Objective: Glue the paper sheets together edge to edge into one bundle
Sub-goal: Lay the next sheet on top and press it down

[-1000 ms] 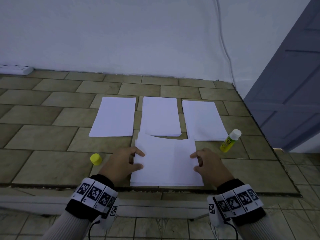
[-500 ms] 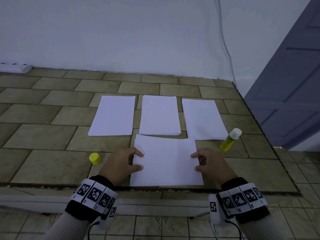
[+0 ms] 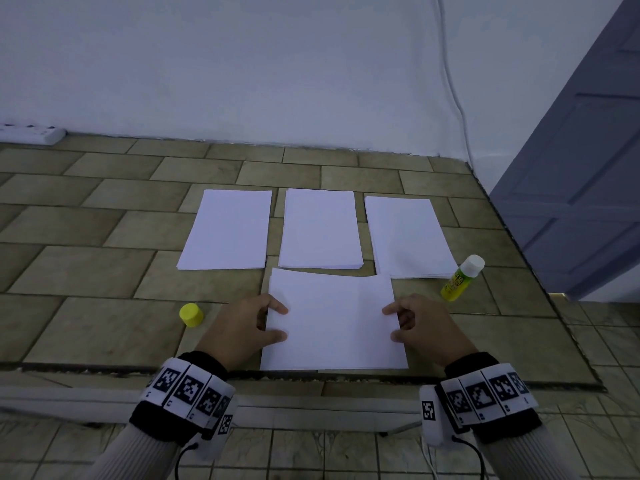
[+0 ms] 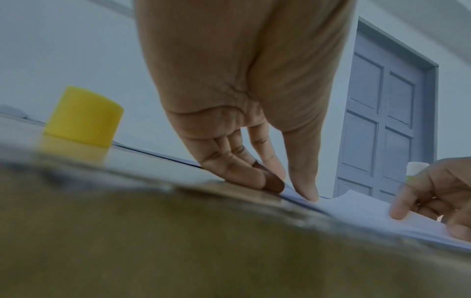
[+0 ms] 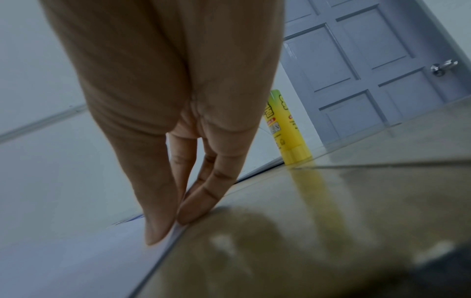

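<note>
1. While both hands pinch its side edges, the near stack (image 3: 334, 320) lies at the middle of the near edge of the tiled desk (image 3: 86, 271), its far edge touching or just overlapping the middle pile (image 3: 320, 228).
2. The left hand (image 3: 239, 329) pinches the stack's left edge, thumb on top and fingers (image 4: 244, 177) curled at or under the rim; the right hand (image 3: 424, 327) pinches the right edge the same way.
3. My judgement: some sheets are already gathered into this stack and are being squared up. Whether their edges are glued cannot be told.
4. Three piles remain towards the far edge, apart from one another: the left pile (image 3: 227, 230), the middle pile, and the right pile (image 3: 408, 237). So much of the task looks undone.
5. The glue stick (image 3: 462, 278) lies uncapped just beside the right pile's near corner; its yellow cap (image 3: 191, 315) stands left of the left hand.
6. Compared with a second ago, little differs: both hands keep the same grips, the stack's far edge lies flatter, and the piles, glue and cap have not moved.
</note>
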The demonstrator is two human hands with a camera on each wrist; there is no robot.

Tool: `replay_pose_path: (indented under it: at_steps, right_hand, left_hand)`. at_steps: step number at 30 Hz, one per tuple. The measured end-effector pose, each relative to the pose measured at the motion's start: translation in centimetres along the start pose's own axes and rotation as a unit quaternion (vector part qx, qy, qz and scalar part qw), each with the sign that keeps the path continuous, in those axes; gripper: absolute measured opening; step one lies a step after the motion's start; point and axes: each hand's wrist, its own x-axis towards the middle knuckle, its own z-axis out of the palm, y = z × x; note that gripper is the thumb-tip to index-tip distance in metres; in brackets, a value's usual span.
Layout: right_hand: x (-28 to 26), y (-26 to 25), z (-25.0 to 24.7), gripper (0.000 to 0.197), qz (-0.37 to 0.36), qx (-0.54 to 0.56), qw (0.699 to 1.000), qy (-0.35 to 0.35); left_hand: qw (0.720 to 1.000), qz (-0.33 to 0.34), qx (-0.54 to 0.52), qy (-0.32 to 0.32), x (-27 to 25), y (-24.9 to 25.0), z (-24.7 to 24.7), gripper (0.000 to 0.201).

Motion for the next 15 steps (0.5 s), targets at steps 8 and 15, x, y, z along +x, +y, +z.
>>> replay_pose_path:
  at_steps: [8, 15]
  right_hand:
    - [-0.02, -0.17, 0.00, 0.040, 0.001, -0.011, 1.000, -0.005]
    - [-0.06, -0.30, 0.02, 0.039, 0.001, -0.012, 1.000, -0.001]
  left_hand:
    - [1.000, 0.000, -0.002, -0.002, -0.14, -0.01, -0.02, 0.035]
    - [1.000, 0.004, -0.011, -0.002, -0.28, 0.08, -0.10, 0.034]
